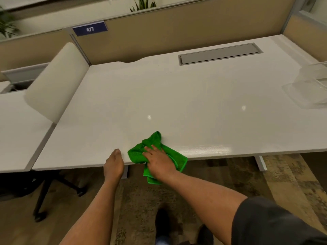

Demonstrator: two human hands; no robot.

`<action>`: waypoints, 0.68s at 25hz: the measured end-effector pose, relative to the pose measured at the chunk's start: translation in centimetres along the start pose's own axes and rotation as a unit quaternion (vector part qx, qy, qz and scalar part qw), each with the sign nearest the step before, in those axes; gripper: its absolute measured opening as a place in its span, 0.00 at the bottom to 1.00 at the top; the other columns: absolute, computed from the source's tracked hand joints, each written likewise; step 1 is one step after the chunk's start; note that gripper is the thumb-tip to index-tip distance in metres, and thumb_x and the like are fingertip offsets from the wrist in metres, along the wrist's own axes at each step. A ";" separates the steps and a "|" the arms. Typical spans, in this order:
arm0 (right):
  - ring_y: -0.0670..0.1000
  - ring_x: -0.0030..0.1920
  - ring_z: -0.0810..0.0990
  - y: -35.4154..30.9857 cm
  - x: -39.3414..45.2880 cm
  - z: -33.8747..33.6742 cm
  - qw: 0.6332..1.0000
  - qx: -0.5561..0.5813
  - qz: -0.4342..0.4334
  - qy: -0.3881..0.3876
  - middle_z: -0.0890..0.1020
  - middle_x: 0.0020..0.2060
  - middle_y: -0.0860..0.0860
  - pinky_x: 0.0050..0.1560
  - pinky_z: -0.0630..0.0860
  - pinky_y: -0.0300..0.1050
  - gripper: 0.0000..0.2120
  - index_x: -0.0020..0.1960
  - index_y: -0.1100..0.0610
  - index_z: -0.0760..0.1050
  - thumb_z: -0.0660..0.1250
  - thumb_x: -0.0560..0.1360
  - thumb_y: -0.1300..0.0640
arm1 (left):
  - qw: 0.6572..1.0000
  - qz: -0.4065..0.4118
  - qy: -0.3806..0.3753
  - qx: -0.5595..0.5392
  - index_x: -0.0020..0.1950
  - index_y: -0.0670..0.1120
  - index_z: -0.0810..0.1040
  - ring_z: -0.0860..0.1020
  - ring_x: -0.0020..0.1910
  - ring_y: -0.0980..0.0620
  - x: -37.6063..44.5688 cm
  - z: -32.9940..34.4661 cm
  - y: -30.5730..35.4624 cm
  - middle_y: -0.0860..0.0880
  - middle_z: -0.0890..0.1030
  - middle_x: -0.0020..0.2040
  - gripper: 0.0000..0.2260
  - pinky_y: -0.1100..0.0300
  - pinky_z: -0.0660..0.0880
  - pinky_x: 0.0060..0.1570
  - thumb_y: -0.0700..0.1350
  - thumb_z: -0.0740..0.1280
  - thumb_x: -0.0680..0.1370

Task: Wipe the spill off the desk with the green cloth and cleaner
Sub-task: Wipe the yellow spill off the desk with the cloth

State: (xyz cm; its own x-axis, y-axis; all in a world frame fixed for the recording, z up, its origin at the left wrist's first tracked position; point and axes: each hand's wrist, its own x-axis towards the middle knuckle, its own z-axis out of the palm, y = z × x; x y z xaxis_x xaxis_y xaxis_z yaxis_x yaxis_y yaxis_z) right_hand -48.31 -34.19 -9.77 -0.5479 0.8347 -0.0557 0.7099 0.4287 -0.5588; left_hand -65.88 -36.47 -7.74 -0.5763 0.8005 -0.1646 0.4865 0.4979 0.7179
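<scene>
A crumpled green cloth [153, 140] lies at the front edge of the white desk [159, 96], partly hanging over the edge. My right hand [158, 160] presses flat on the cloth with fingers spread. My left hand [114, 163] rests against the desk's front edge just left of the cloth, its fingers tucked under and hidden. No spill stands out on the desk surface; a shiny streak [208, 150] shows to the right of the cloth. No cleaner bottle is in view.
A clear plastic container [311, 87] sits at the desk's right edge. A grey cable tray lid [219, 53] lies at the back. A white curved divider [56, 82] separates a neighbouring desk on the left. A chair base [53, 191] stands under that side.
</scene>
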 end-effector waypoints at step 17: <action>0.63 0.54 0.81 -1.8 0.5 -8.6 0.630 0.757 0.176 0.007 0.83 0.55 0.63 0.62 0.75 0.61 0.21 0.62 0.60 0.77 0.66 0.75 0.47 | 0.977 -0.022 -0.087 -0.193 0.69 0.43 0.72 0.76 0.61 0.45 1.7 -1.7 2.9 0.43 0.75 0.67 0.19 0.44 0.69 0.67 0.50 0.58 0.82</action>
State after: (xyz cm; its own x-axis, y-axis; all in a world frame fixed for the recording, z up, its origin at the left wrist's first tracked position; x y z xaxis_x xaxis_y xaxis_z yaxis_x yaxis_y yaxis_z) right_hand -46.07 -31.62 -1.67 -0.4625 0.7933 -0.3959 -0.4541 -0.5955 -0.6628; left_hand -66.57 -34.18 -4.76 -0.4537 0.8429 -0.2893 0.1602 0.3965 0.9040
